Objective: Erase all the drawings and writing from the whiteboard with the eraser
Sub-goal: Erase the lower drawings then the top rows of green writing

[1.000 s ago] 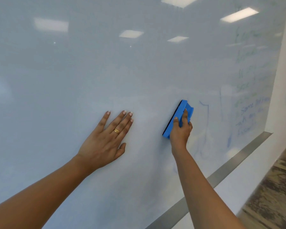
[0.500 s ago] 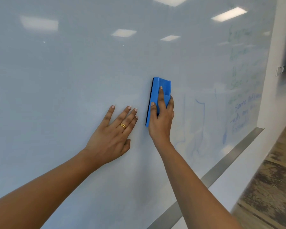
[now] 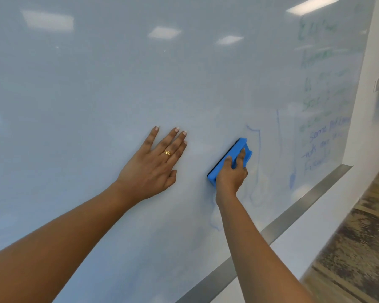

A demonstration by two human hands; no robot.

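A large whiteboard fills the view. My right hand grips a blue eraser with a black felt face and presses it tilted against the board, right of centre. My left hand, wearing a gold ring, rests flat on the board with fingers spread, just left of the eraser. Faint blue drawing lines lie immediately right of the eraser. Green writing and blue writing cover the board's far right part. A smudged blue trace shows beside my right forearm.
A metal rail runs along the board's bottom edge. Below it is white wall, then wood-patterned floor at the lower right. The board's right edge meets a white wall.
My right hand swept the eraser from upright beside my left hand down and to the right, tilting it. My left hand stayed pressed on the board.
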